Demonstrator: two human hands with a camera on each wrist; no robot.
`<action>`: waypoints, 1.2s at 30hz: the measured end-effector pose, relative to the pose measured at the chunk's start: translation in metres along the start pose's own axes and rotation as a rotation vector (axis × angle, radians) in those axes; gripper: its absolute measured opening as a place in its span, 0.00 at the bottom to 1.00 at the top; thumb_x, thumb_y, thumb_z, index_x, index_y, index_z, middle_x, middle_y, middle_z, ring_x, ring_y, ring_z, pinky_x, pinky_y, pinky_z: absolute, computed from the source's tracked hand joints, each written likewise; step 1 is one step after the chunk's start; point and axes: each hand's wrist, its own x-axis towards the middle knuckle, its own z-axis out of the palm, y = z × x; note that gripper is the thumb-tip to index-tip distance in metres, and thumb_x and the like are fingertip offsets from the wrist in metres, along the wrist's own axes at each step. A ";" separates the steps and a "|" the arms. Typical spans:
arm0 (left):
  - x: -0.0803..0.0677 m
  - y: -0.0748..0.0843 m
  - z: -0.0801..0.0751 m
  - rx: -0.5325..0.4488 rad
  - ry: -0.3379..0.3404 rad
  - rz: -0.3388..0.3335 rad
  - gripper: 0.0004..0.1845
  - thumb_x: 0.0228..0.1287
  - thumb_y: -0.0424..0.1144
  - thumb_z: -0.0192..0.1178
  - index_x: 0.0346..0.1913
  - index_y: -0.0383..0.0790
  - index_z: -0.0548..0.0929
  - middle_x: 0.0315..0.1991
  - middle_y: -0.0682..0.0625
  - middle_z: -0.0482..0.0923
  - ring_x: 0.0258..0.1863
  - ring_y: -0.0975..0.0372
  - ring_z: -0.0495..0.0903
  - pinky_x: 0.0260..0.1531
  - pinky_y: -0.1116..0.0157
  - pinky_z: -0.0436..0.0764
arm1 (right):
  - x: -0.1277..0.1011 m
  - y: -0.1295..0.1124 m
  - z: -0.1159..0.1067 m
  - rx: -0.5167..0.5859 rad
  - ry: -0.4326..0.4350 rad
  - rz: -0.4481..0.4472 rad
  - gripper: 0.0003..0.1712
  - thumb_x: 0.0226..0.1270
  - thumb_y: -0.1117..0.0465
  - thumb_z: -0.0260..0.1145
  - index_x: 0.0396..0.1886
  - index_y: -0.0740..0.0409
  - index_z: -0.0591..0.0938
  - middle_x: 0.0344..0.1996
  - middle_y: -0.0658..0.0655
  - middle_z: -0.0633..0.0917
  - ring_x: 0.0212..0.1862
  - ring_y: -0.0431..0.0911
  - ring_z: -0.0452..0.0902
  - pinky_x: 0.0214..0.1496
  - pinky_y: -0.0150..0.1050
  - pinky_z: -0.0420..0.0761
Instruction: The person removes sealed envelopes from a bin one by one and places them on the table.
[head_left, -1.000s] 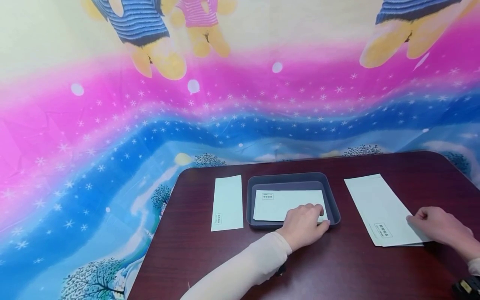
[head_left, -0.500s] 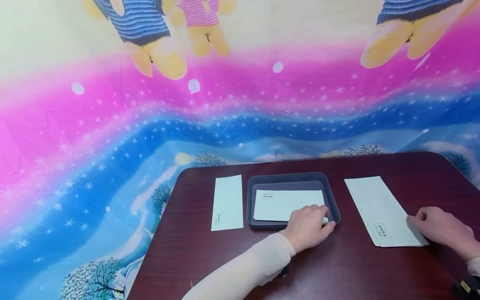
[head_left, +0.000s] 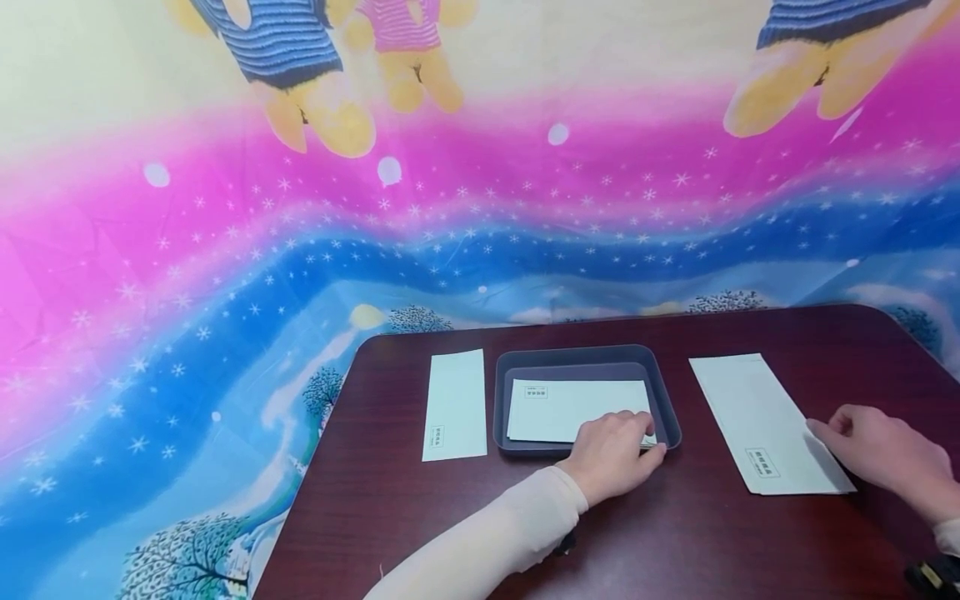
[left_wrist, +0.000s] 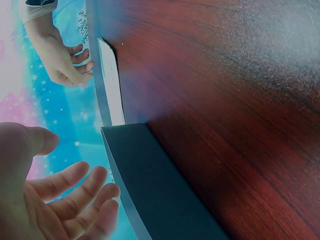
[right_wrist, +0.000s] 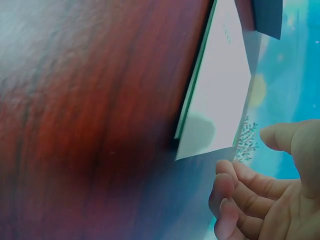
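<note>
Envelopes lie in three places on the dark red surface [head_left: 645, 533]: a narrow one [head_left: 454, 405] at the left, one flat in the grey tray [head_left: 587, 357] at the middle, and a small stack [head_left: 765, 421] at the right. The left hand [head_left: 615, 454] reaches over the tray's near rim, fingers loosely spread and gripping nothing, its tips at the near right corner of the tray envelope [head_left: 570, 408]. The right hand [head_left: 877, 454] rests at the near edge of the stack, fingers lightly bent, apparently gripping nothing; the right wrist view shows them just off the paper's corner.

To lift from the stack cleanly, the right hand would do best to slide a fingertip under the top sheet's raised corner and peel off one envelope only, while the left steadies the one in the tray without dragging it.

How many envelopes make up the stack is hard to tell. Whether the left fingertips actually touch paper is hidden behind the hand. The print on each envelope is too small to read.
</note>
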 end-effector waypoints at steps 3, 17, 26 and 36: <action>0.000 0.000 0.000 0.005 -0.003 0.000 0.12 0.72 0.57 0.56 0.46 0.56 0.83 0.35 0.64 0.82 0.29 0.74 0.76 0.21 0.75 0.67 | -0.002 -0.005 -0.004 0.002 -0.011 -0.006 0.25 0.74 0.45 0.58 0.27 0.61 0.79 0.16 0.51 0.73 0.23 0.47 0.69 0.25 0.43 0.62; -0.003 -0.010 -0.001 -0.008 0.002 -0.033 0.11 0.71 0.56 0.58 0.46 0.56 0.84 0.37 0.64 0.84 0.31 0.73 0.79 0.22 0.75 0.70 | -0.004 -0.034 -0.010 -0.009 0.016 -0.118 0.30 0.75 0.37 0.55 0.36 0.61 0.81 0.21 0.50 0.77 0.25 0.44 0.70 0.24 0.44 0.63; -0.003 -0.016 -0.002 -0.002 -0.002 -0.048 0.12 0.71 0.55 0.57 0.45 0.55 0.83 0.32 0.63 0.81 0.27 0.72 0.77 0.21 0.74 0.67 | -0.003 -0.053 -0.011 -0.011 0.028 -0.164 0.31 0.73 0.36 0.57 0.41 0.62 0.83 0.27 0.54 0.83 0.27 0.45 0.75 0.22 0.46 0.68; -0.004 -0.026 -0.005 -0.018 -0.015 -0.072 0.12 0.72 0.55 0.57 0.46 0.54 0.83 0.30 0.62 0.80 0.26 0.72 0.75 0.21 0.73 0.68 | -0.005 -0.075 -0.011 0.017 0.027 -0.227 0.29 0.73 0.37 0.59 0.41 0.61 0.83 0.32 0.58 0.88 0.30 0.46 0.81 0.22 0.44 0.71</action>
